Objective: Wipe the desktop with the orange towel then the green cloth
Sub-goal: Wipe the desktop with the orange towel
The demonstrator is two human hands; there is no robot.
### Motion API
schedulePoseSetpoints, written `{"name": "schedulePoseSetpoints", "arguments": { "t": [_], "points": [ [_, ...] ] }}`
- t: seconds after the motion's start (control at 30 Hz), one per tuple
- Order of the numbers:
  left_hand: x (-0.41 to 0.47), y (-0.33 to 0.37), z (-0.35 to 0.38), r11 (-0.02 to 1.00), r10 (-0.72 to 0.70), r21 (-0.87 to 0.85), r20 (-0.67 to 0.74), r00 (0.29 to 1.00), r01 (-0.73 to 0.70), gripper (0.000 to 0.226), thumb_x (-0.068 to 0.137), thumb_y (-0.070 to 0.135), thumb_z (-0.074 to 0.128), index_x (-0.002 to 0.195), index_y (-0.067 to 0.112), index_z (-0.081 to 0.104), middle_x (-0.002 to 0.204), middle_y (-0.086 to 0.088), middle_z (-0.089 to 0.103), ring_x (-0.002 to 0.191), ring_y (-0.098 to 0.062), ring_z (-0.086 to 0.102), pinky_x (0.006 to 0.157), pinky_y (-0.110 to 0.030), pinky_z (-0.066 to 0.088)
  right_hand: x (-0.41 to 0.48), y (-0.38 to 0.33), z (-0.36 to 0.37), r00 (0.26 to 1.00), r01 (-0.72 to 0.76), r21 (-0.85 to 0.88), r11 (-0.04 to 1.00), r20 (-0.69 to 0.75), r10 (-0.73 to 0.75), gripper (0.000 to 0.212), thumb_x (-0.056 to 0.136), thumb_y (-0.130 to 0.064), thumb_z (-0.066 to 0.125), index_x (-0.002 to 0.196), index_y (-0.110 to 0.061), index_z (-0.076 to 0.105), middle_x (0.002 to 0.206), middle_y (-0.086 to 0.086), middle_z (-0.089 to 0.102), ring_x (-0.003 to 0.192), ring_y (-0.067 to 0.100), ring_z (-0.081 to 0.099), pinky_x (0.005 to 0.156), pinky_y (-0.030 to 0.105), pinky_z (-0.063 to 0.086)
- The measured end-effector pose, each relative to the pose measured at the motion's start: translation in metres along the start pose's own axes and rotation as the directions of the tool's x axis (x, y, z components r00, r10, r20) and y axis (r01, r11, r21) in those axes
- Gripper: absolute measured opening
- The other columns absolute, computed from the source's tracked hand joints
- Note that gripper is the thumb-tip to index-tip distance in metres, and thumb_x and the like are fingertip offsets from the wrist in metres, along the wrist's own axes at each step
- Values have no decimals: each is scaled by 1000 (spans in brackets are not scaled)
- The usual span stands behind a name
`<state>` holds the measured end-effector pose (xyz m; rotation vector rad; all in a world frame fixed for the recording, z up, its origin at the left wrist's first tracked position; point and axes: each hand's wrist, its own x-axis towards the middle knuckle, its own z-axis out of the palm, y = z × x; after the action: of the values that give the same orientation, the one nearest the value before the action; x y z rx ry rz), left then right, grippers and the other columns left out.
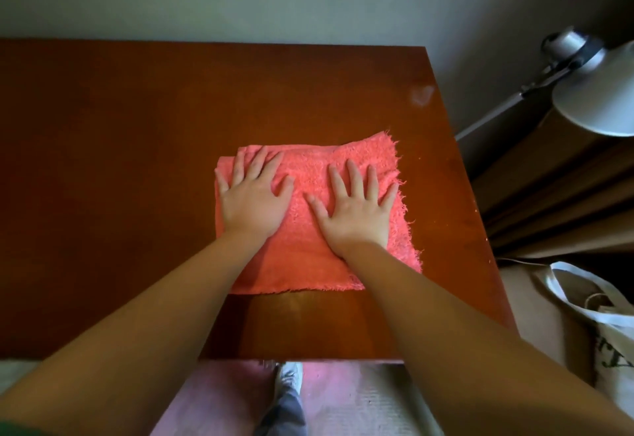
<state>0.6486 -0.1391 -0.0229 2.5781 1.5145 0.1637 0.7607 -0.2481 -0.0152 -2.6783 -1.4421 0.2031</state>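
The orange towel (pixel 310 257), folded into a rough square with frayed edges, lies flat on the right half of the brown wooden desktop (pixel 120 161). My left hand (pixel 254 200) presses palm-down on the towel's left part, fingers spread. My right hand (pixel 353 212) presses palm-down on its right part, fingers spread too. Neither hand grips the fabric. No green cloth is in view.
The desk's right edge (pixel 480 216) runs close to the towel. A silver desk lamp (pixel 597 92) hangs over the right side. A white tote bag (pixel 603 325) sits on the floor at the right. A foot in a white shoe (pixel 290 375) shows below the front edge.
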Motion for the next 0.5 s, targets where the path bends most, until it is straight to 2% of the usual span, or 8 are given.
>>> {"name": "schedulePoseSetpoints", "arguments": {
  "t": [0.1, 0.23, 0.4, 0.5],
  "points": [
    [-34, -7, -2, 998, -54, 15, 3, 999, 54, 56, 95, 56, 16, 148, 39, 9, 159, 10, 5, 147, -21, -8, 115, -56, -4, -27, -2, 3, 998, 60, 15, 998, -5, -59, 69, 90, -69, 9, 151, -37, 3, 161, -3, -2, 146, 27, -12, 113, 60, -10],
    [-79, 2, 2, 997, -72, -3, 9, 997, 72, 57, 96, 54, 16, 149, 38, 8, 159, 8, 3, 146, -24, -9, 115, -53, -6, -63, 14, 3, 996, 92, 22, 996, -1, -92, 67, 91, -69, 10, 151, -39, 5, 161, -5, 0, 147, 25, -11, 114, 59, -8],
    [-130, 17, 11, 999, -2, -49, -69, 998, -2, 69, 86, 57, 11, 147, 28, 27, 157, 0, 20, 147, -29, 4, 118, -48, 2, -113, 35, 5, 997, 70, 17, 997, 21, -70, 67, 91, -69, 10, 150, -40, 3, 161, -6, -1, 147, 24, -11, 115, 55, -9],
    [-157, 25, 15, 997, 31, -68, -105, 994, -38, 64, 88, 53, 22, 142, 23, 40, 152, -5, 34, 144, -30, 19, 116, -48, 10, -141, 48, 4, 997, 75, 17, 997, 27, -75, 70, 88, -70, 4, 150, -38, 5, 161, -4, 4, 147, 24, -6, 117, 50, -9]
  ]
}}
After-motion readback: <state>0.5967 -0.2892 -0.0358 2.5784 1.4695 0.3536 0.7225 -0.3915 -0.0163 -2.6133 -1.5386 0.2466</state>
